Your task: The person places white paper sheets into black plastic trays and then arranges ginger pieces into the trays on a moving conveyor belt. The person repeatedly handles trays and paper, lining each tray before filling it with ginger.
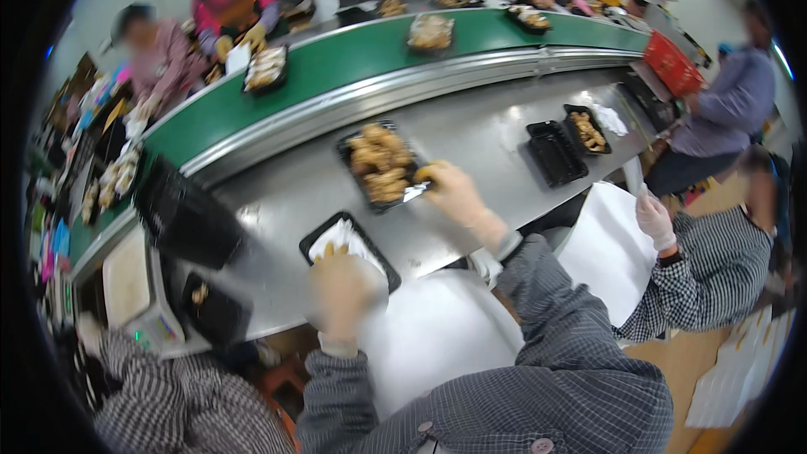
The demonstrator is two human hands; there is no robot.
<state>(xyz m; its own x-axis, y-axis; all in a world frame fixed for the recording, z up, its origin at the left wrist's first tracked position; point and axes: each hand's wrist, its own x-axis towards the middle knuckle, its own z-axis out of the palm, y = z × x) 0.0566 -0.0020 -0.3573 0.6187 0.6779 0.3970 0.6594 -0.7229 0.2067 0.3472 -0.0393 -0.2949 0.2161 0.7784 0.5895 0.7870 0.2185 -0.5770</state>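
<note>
A black plastic tray point(343, 144) of knobbly tan ginger pieces point(382, 164) sits on the metal bench in front of me. At its right edge my gloved right hand point(461, 203) is closed on a tan ginger piece point(429, 174). Nearer to me lies a second black tray point(385, 267) lined with white paper point(353, 237). My gloved left hand point(340, 296) is over its near left part, smeared by motion. Tan knobs show at its fingertips; whether it grips them is unclear.
A green conveyor belt point(340, 52) carries filled trays behind the bench. At the left stand stacked black trays point(187, 214) and a scale point(130, 286). Two trays point(557, 154) lie farther right. Co-workers sit close on both sides; a red crate point(672, 63) is at the far right.
</note>
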